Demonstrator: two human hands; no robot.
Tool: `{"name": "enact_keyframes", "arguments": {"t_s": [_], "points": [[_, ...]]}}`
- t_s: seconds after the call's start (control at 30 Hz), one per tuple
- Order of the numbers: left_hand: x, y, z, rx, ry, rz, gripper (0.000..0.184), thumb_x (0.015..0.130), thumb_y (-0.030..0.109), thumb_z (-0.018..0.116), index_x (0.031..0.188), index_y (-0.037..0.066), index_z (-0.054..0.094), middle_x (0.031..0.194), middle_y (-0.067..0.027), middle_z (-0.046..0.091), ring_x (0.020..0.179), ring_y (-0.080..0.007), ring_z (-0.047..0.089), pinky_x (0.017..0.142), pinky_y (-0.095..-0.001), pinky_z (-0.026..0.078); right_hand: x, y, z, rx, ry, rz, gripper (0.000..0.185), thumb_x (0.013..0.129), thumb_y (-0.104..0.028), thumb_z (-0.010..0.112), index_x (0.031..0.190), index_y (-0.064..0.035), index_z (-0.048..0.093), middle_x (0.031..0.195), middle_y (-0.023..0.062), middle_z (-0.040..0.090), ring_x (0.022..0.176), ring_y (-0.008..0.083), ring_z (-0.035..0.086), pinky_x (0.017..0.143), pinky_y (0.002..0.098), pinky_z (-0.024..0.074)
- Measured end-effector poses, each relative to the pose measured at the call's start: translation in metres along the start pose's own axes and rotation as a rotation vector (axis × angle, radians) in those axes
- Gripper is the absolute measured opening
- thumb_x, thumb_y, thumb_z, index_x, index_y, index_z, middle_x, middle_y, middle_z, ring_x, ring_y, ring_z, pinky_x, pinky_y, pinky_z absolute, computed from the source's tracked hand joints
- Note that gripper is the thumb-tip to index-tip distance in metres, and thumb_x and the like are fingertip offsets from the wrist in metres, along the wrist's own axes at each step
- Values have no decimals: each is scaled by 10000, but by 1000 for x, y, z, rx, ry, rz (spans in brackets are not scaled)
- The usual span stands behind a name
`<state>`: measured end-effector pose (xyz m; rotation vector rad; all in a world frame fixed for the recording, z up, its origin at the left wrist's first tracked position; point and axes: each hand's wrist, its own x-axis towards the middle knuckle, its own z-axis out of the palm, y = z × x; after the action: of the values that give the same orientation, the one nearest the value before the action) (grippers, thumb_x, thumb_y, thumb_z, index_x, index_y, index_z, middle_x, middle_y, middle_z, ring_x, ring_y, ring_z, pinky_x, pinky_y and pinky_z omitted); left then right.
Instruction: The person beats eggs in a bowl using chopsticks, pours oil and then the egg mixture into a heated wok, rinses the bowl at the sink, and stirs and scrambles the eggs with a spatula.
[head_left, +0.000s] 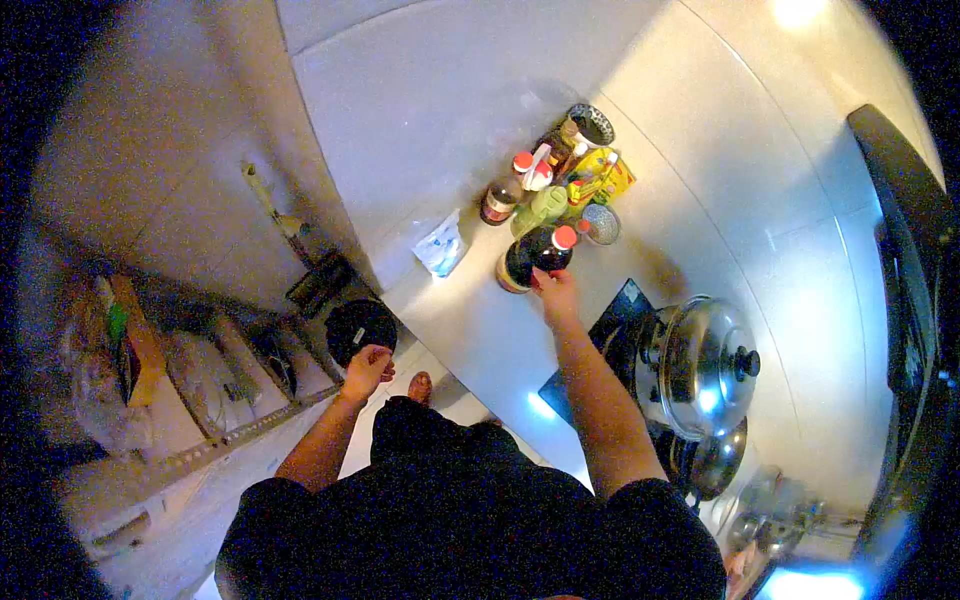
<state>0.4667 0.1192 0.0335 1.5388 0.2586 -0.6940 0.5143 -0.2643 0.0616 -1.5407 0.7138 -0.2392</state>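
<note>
My right hand (558, 297) is closed at the side of a dark bottle (519, 264) with a red cap, which stands on the counter. My left hand (369, 371) is off the counter's edge with its fingers curled together. It overlaps the lower rim of a dark round object (358, 328) with a small pale label; whether it grips that rim cannot be made out. Just beyond the right hand are a second red-capped bottle (499, 200), a green bottle (546, 207), a yellow packet (617, 178) and a glass jar (600, 224).
A steel pot with a glass lid (708, 366) sits on the stove to the right. A white and blue packet (438, 246) lies near the counter edge. Left are a dustpan (320, 284) and a low shelf (245, 425) with bagged items. A dark patterned bowl (592, 124) stands behind the bottles.
</note>
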Motion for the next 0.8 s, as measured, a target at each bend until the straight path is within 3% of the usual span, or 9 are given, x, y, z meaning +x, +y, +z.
{"name": "enact_keyframes", "arguments": {"t_s": [0.13, 0.23, 0.33, 0.43, 0.53, 0.67, 0.77, 0.8], "points": [[12, -13, 7, -57, -39, -68, 190, 850, 141, 529, 993, 16, 524, 793, -93, 583, 654, -173, 594, 572, -284, 522, -9, 1, 39, 80, 12, -162, 183, 760, -107, 648, 897, -18, 566, 810, 52, 589, 707, 139, 554, 614, 240, 459], [18, -13, 12, -85, -75, -73, 191, 850, 144, 534, 997, 23, 525, 804, -94, 583, 670, -170, 593, 587, -289, 524, -19, -19, 73, -127, 40, -88, 182, 759, -73, 623, 924, -26, 563, 835, 54, 589, 745, 141, 549, 644, 255, 460], [29, -15, 13, -45, -93, -46, 185, 850, 143, 534, 997, 30, 526, 802, -93, 582, 673, -171, 593, 590, -291, 523, -3, 20, 82, -97, 18, -298, 217, 750, -46, 597, 962, -28, 555, 877, 60, 580, 759, 144, 534, 666, 263, 445], [35, -10, 9, -42, -78, -25, 178, 851, 135, 529, 994, 29, 525, 796, -94, 581, 671, -173, 592, 586, -294, 521, 9, 24, 57, -33, 217, -131, 220, 759, -86, 571, 963, -9, 541, 913, 68, 569, 827, 166, 526, 753, 292, 424], [25, -7, 1, 7, -29, -52, 165, 854, 121, 514, 989, 27, 521, 791, -101, 580, 675, -176, 593, 585, -299, 517, 35, -6, 57, 110, 326, -139, 245, 778, -175, 563, 963, -14, 552, 937, 71, 569, 890, 173, 506, 805, 307, 388], [13, -31, -16, -76, -9, -105, 179, 850, 127, 523, 990, 15, 516, 791, -104, 579, 673, -180, 591, 600, -297, 513, 74, -13, 54, 311, -25, 40, 421, 816, -346, 539, 1115, -49, 541, 1073, 57, 568, 973, 171, 489, 848, 290, 341], [-9, -14, -17, -120, -39, -107, 197, 850, 132, 527, 1002, 8, 513, 795, -107, 578, 684, -188, 593, 608, -303, 516, 78, -16, 59, 458, 6, 156, 473, 823, -417, 519, 1127, -55, 536, 1093, 47, 561, 1003, 170, 482, 877, 295, 323], [-1, -35, -19, -45, -31, -118, 214, 850, 139, 530, 1013, 3, 509, 803, -108, 576, 699, -194, 597, 608, -305, 521, 73, -21, 58, 420, 50, 188, 478, 822, -432, 516, 1119, -58, 538, 1084, 50, 561, 987, 167, 488, 868, 297, 328]]}}
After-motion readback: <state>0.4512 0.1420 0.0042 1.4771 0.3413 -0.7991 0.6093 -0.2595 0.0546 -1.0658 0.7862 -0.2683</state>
